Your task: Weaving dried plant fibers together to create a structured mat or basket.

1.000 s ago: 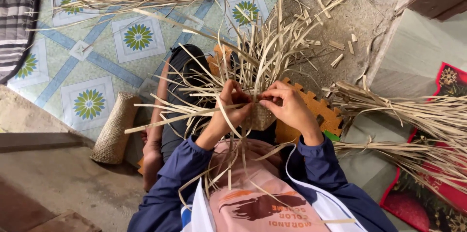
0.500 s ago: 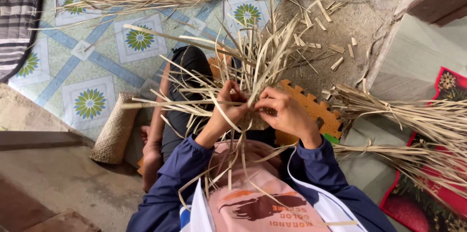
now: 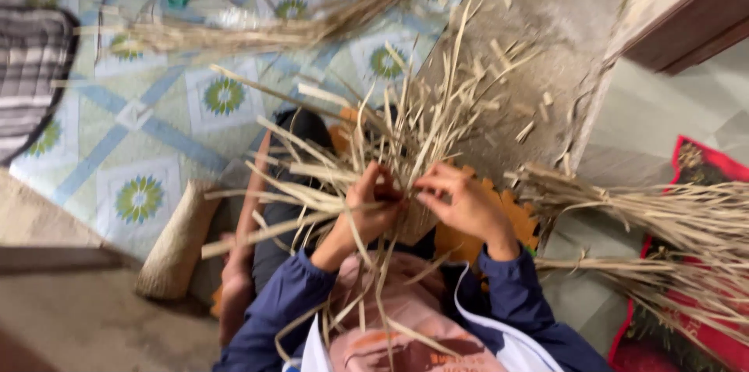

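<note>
The left hand [image 3: 373, 202] and the right hand [image 3: 462, 202] both pinch thin dry straw strips [image 3: 406, 118] close over the person's lap, holding the small woven basket [image 3: 413, 220] between them so the loose ends stay up and apart.

Both forearms, in dark blue sleeves, rise from the bottom of the frame and converge just below its centre. The left hand [image 3: 373, 212] is curled, fingers bent inward and thumb pressed toward them (a pinching pose), wrist angled up to the right. The right hand [image 3: 465, 204] faces it, its 2 foremost fingers nipped together at their tips, nearly touching the left.
</note>
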